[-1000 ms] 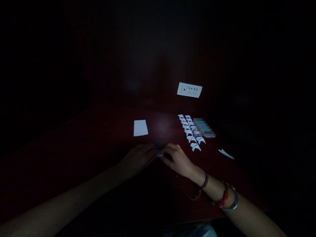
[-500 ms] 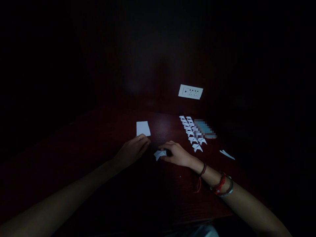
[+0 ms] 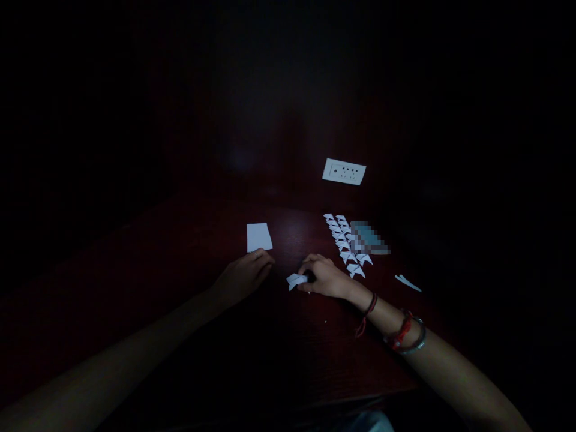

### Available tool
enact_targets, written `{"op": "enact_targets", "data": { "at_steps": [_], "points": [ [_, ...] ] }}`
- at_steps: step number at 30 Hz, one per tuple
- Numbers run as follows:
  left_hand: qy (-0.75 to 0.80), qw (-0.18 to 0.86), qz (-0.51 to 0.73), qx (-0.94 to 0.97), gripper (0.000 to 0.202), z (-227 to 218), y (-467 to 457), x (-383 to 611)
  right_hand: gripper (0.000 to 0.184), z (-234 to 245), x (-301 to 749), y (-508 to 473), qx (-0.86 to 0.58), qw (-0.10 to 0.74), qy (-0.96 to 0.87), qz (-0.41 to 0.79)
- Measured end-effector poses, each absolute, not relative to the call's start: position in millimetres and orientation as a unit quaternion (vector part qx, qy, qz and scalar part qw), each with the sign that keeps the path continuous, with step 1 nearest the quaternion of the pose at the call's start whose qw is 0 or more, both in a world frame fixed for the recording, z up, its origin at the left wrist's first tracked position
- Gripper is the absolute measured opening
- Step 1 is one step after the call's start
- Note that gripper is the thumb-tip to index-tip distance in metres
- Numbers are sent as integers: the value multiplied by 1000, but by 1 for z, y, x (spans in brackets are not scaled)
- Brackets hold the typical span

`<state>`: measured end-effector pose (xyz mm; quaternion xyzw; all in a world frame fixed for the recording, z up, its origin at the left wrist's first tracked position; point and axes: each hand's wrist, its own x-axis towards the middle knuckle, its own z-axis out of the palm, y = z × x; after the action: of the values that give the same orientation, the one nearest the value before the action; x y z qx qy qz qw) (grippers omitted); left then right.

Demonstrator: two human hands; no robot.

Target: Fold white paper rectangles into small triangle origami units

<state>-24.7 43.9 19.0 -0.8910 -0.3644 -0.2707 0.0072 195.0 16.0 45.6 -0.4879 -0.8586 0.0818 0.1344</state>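
Between the thumb and fingers of my right hand (image 3: pixel 326 277) is a small folded white paper piece (image 3: pixel 296 281), low over the dark red table (image 3: pixel 288 336). Its pointed end sticks out to the left. My left hand (image 3: pixel 245 273) rests to the left of it, fingers curled and pressed together; whether anything is inside them is hidden. Just beyond the left knuckles lies a square of white paper (image 3: pixel 259 236), its near edge touching or partly covered by that hand. Rows of similar folded paper pieces (image 3: pixel 341 238) lie to the right, past my right hand.
Beside the rows lies a flat phone-like object (image 3: pixel 371 238), blurred out. A thin white strip, forked at one end (image 3: pixel 408 283), is at the right. A socket plate (image 3: pixel 344 171) is on the wall behind. The surroundings are very dark.
My right hand has shifted slightly right with the folded paper piece, which now sits turned a little between the fingers. My left hand has stayed almost in place. The view has tilted slightly.
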Motion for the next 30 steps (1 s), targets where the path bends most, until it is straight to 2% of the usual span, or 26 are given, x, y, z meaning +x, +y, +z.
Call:
{"op": "enact_targets", "data": {
  "at_steps": [3, 8, 13, 18, 24, 30],
  "points": [
    [-356, 6, -271, -894, 20, 17, 40, -18, 28, 48, 202, 11, -485, 154, -856, 85],
    [-342, 17, -268, -900, 24, 14, 29, -2, 38, 48, 222, 0, -485, 159, -856, 88],
    [-342, 29, -270, -900, 27, 17, 24, 2, 27, 50, 228, -7, -482, 155, -857, 97],
    [-295, -1, -256, -921, 26, 24, 28, 26, 27, 79, 276, -20, -472, 181, -859, 75],
    [-224, -27, -301, -927, 23, 28, 38, 116, 28, 90, 376, -21, -566, 112, -816, 38],
    [-216, -26, -321, -922, 22, 23, 45, 173, 29, 72, 409, -5, -611, 85, -786, 35]
  ]
}}
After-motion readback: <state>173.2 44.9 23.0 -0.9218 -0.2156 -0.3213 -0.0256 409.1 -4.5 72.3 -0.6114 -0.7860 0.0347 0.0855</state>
